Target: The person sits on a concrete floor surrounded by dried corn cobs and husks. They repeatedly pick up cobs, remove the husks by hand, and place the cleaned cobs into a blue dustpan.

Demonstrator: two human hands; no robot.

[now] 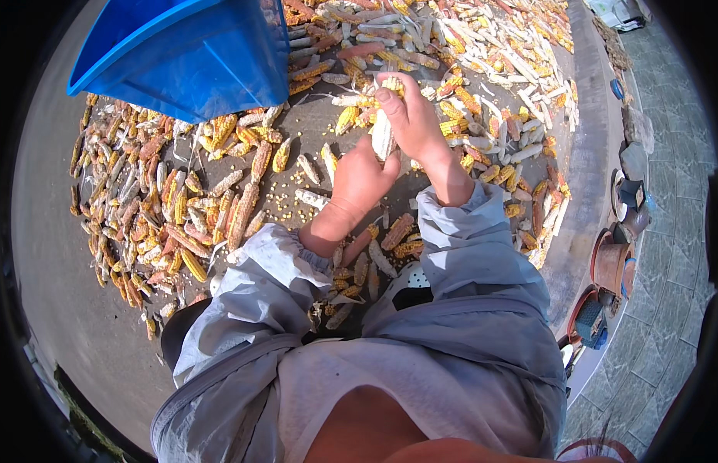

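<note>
Between my two hands is a mostly bare, pale corn cob (383, 137), tilted away from me. Yellow kernels (394, 85) show at its far end; I cannot tell whether they belong to the same cob or to a second one. My right hand (415, 118) wraps the upper part, thumb lying over the front. My left hand (363, 176) grips the near end, its fingers partly hidden. Loose kernels (281, 202) and a few cobs lie on the ground below and left of my hands.
A blue plastic bin (220, 63) stands at the upper left among cobs. Corn cobs, some with yellow kernels, spread left (156, 202) and far right (509, 52). Several pots (613, 263) and stones (636, 130) line the right edge, beside grey paving (671, 231).
</note>
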